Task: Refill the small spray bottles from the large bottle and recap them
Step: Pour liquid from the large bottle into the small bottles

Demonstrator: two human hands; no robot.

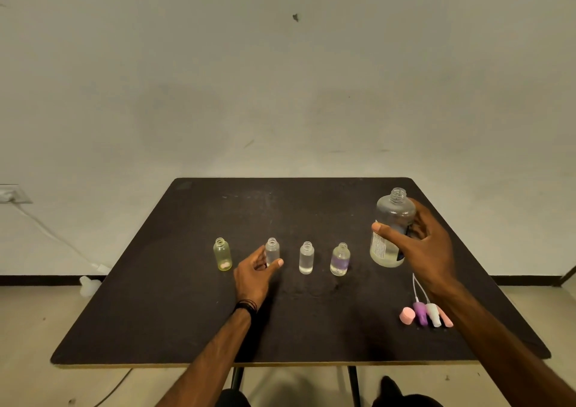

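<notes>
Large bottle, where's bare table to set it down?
Free: the far table behind the small bottles, and the near edge between the forearms. Crowded: the bottle row and the caps by the right hand holding the large bottle.

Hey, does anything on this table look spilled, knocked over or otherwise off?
Nothing stands out. The four small bottles stand upright and uncapped in a row, the large bottle is upright in the right hand, and the caps lie together near the right forearm. No puddle shows on the dark table.
</notes>
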